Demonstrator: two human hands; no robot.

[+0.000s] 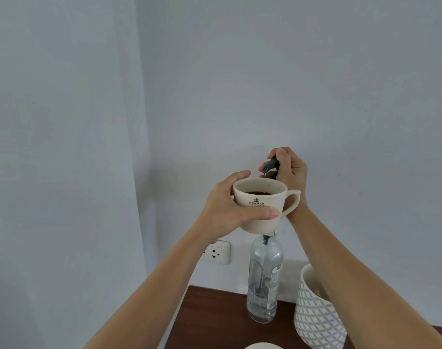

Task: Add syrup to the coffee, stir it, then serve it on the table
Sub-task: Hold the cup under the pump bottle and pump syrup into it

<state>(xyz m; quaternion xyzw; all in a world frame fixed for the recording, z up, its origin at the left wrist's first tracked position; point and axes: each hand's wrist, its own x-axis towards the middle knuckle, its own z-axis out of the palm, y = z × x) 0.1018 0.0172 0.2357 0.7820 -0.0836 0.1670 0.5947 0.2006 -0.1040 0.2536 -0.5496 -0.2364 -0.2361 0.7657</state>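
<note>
above the back edge of the table (pixel 215 313), the cup (pixel 260 205) of coffee is gripped by the left hand (pixel 225 210) under the pump (pixel 270 167), pressed by the right hand (pixel 291 172), atop the syrup bottle (pixel 265 278). syrup is being added; stirring and serving are not yet done.

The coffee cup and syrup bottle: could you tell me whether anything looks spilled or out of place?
Nothing looks spilled. The left hand holds the cup level under the pump nozzle, which the right hand presses. The syrup bottle stands upright on the wooden table. Small brown specks mark the cup's inner wall.
</note>
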